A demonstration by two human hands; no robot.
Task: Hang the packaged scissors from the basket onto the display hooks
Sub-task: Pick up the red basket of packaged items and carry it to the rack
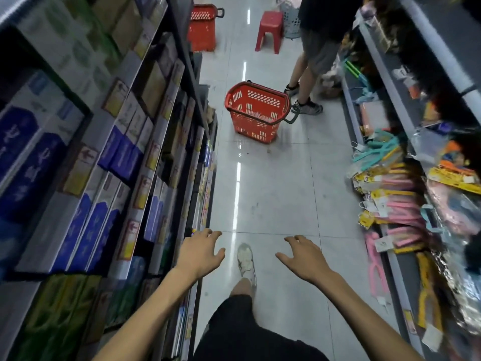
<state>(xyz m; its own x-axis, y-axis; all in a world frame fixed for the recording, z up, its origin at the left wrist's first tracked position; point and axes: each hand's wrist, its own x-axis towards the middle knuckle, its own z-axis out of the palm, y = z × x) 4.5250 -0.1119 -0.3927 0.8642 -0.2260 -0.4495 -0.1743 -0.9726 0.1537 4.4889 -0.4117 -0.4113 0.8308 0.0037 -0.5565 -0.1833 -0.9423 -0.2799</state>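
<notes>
Ahead in the aisle, the red basket (pixel 250 126) stands on the pale tiled floor (pixel 273 183), well apart from both hands. Its dark handle (pixel 293 114) hangs at its right side. Through the lattice something pale and pinkish shows inside, but it is too small and blurred to say whether it is the packaged scissors.

Nearer the camera, the left hand (pixel 201 252) and right hand (pixel 304 256) reach forward over the floor, palms down, fingers loosely spread, each holding nothing. Between them a pale shoe (pixel 246 259) is planted on the tiles; dark shorts fill the bottom edge.

On the right, carded packs (pixel 395 201) with yellow headers and pink or teal handles hang and lie along the shelving, smeared by blur, so what they contain is unclear, and the hooks themselves cannot be made out. On the left, shelves (pixel 166 121) carry blue, white and green boxes, their print unreadable.

Just beyond the basket a second person (pixel 309 82) stands by the right shelving — cut off above the waist by the frame's top edge. Farther back sit a red stool (pixel 269 29), another red basket (pixel 201 27) and a grey basket (pixel 291 19), partly hidden behind that person.
</notes>
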